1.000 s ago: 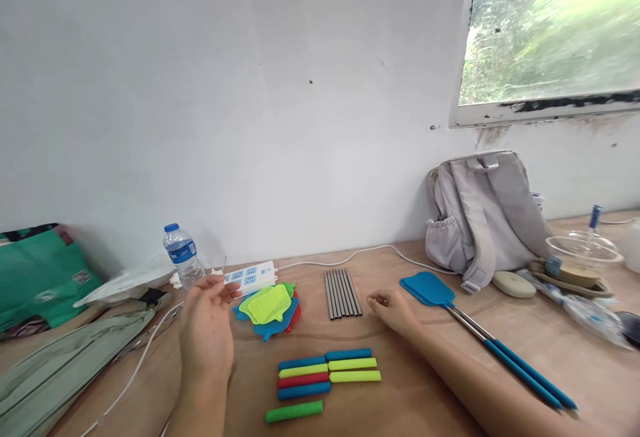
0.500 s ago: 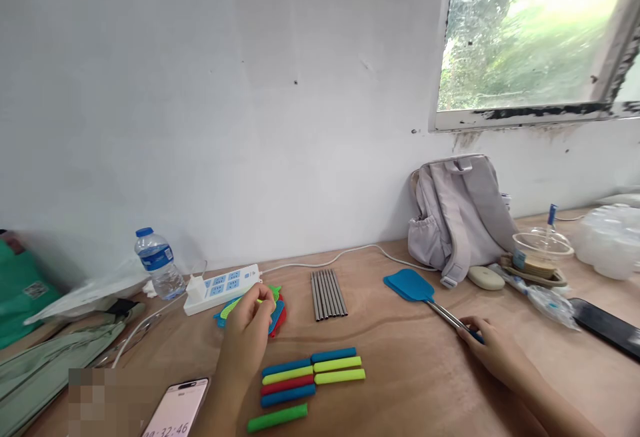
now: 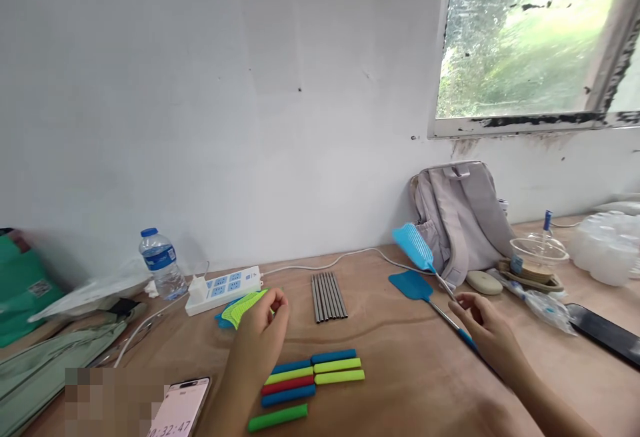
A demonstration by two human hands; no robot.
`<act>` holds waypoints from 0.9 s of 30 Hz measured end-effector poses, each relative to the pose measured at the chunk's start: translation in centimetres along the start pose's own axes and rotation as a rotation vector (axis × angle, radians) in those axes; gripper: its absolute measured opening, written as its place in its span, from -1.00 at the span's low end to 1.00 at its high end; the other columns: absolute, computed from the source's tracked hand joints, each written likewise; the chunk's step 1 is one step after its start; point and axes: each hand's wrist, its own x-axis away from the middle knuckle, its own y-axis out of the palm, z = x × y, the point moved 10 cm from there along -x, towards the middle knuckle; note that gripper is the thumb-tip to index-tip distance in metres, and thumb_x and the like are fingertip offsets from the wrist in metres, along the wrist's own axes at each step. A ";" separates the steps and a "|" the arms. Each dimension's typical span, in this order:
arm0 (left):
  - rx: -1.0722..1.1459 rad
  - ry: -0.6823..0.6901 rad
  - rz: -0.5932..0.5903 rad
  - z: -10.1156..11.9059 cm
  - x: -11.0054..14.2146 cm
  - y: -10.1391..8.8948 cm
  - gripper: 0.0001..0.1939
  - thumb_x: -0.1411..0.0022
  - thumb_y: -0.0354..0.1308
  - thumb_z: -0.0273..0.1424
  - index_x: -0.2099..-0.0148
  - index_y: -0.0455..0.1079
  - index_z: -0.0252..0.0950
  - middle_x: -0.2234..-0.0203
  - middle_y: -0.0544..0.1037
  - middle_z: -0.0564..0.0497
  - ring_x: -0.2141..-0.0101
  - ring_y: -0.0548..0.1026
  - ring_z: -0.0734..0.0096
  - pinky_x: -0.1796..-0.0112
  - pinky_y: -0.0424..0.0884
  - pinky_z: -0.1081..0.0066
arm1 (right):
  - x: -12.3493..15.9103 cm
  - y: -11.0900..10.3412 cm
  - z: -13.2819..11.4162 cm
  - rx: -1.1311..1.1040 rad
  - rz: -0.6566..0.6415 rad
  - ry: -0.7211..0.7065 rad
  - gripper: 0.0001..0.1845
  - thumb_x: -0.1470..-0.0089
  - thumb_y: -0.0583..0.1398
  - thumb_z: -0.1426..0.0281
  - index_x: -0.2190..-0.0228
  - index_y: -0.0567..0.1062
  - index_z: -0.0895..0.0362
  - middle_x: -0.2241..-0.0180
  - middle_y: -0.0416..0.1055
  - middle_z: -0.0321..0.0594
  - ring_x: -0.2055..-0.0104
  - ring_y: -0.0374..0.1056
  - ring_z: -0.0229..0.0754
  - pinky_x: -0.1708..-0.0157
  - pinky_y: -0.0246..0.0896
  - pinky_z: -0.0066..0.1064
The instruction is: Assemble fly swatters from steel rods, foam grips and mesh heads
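My right hand (image 3: 487, 330) is closed on the thin metal shaft of a light blue fly swatter (image 3: 414, 246), its head tilted up off the table. Beneath it another blue fly swatter (image 3: 411, 284) lies flat, its handle running under my right hand. My left hand (image 3: 265, 330) has its fingers curled together beside the yellow-green swatter head (image 3: 246, 308); whatever they may hold is hidden. Blue plastic shows under that head. Several metal rods (image 3: 329, 297) lie side by side in the middle. Nearer me are coloured handle tubes, among them a red one (image 3: 287, 384) and a green one (image 3: 278, 418).
A power strip (image 3: 224, 288) and a water bottle (image 3: 163, 264) stand at the back left. Near my left forearm lies a phone (image 3: 181, 407). At the right are a backpack (image 3: 463, 217), a plastic cup (image 3: 537, 254) and a black phone-like slab (image 3: 603, 330).
My right hand has raised one blue swatter off the other, which stays on the table. My left hand has shifted slightly right, and more of the yellow-green head shows.
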 end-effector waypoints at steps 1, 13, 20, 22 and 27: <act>-0.007 0.013 -0.021 0.2 0.3 0.7 -0.84 -0.04 -0.01 -0.35 0.56 0.17 -0.21 0.68 0.21 0.16 0.62 0.19 0.43 0.56 0.08 0.49 | 0.5 0.8 -1.1 -0.193 -0.014 0.044 -0.64 0.14 0.15 0.08 0.37 0.37 0.09 0.46 0.32 -0.22 0.43 0.25 -0.13 0.43 0.17 -0.33; -0.098 0.110 -0.018 1.0 4.6 6.1 -0.50 -0.10 0.04 -0.22 -0.09 0.12 -0.21 -0.02 0.24 -0.25 -0.06 0.20 -0.08 0.09 0.23 0.04 | 5.0 13.2 -14.0 -1.322 -0.342 0.332 -0.82 0.26 0.32 0.41 0.55 0.40 0.07 0.48 0.35 -0.33 0.34 0.31 -0.22 0.25 0.24 -0.35; -0.567 0.291 -0.022 2.2 3.4 5.6 -0.79 -0.23 -0.14 -0.46 0.09 0.20 -0.26 0.24 0.39 -0.09 0.18 0.37 0.18 0.21 0.32 0.20 | 6.7 15.5 -16.8 -1.582 -0.425 0.380 -0.88 0.34 0.16 0.56 0.71 0.34 0.12 0.59 0.36 -0.35 0.34 0.34 -0.22 0.26 0.24 -0.36; -0.756 0.290 -0.180 2.2 3.5 7.2 -0.75 -0.21 -0.16 -0.56 0.14 0.26 -0.25 0.29 0.45 -0.07 0.23 0.41 0.18 0.25 0.31 0.25 | 6.9 15.6 -17.3 -1.667 -0.448 0.408 -0.89 0.33 0.14 0.54 0.71 0.31 0.12 0.72 0.21 -0.41 0.52 0.26 -0.31 0.42 0.23 -0.45; -0.709 0.130 -0.513 1.4 5.3 10.7 -0.77 -0.27 -0.19 -0.46 0.17 0.28 -0.25 0.41 0.51 -0.07 0.41 0.46 0.24 0.47 0.21 0.42 | 6.2 16.2 -17.2 -1.666 -0.640 0.611 -0.69 0.19 0.04 0.39 0.82 0.07 0.10 0.84 -0.22 -0.49 0.79 -0.24 -0.38 0.78 -0.08 -0.51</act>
